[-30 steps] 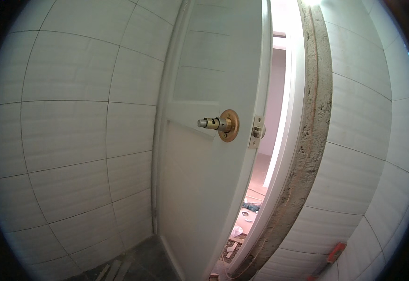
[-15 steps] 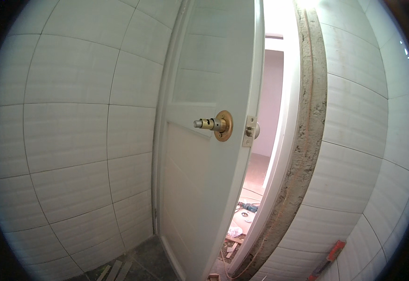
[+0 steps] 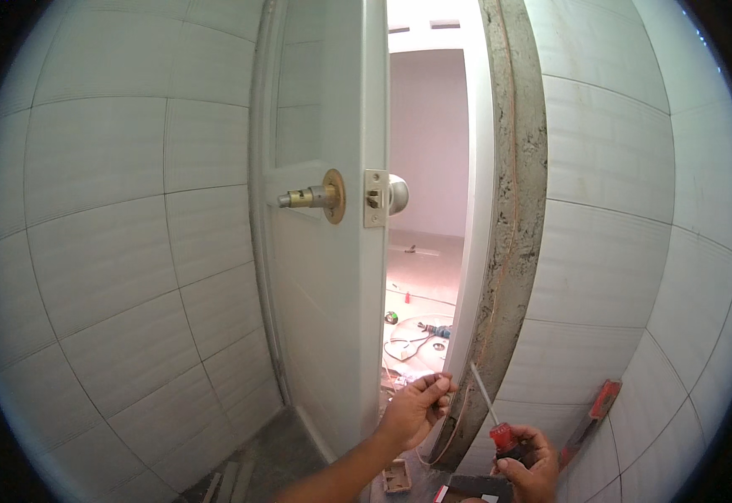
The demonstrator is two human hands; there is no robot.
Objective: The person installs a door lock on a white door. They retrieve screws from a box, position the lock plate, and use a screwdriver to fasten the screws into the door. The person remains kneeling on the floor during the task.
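Observation:
My right hand (image 3: pixel 532 469), low in the view, grips a screwdriver (image 3: pixel 502 435) by its red and black handle. Its thin metal shaft points up and slightly left, across the bare door surround. To its left, my left hand (image 3: pixel 416 412) is raised with thumb and fingertips pinched together; whatever lies between them is too small to make out. Both hands are below and right of the white door (image 3: pixel 324 302), which stands ajar. On its face a brass rose (image 3: pixel 334 197) carries a lock spindle (image 3: pixel 303 198). The edge shows a latch plate (image 3: pixel 374 199), with a round knob (image 3: pixel 398 194) beyond.
A rough cement strip (image 3: pixel 517 210) with a thin cord runs beside the doorframe. A red spirit level (image 3: pixel 604 401) leans on the right tiled wall. A power tool (image 3: pixel 436 329) lies beyond the doorway. An open box (image 3: pixel 475 486) and small wooden piece (image 3: pixel 397 475) are below my hands.
Both my hands have come into view from below, the right one with the screwdriver. The view has shifted, so the door appears further left and the doorway shows wider.

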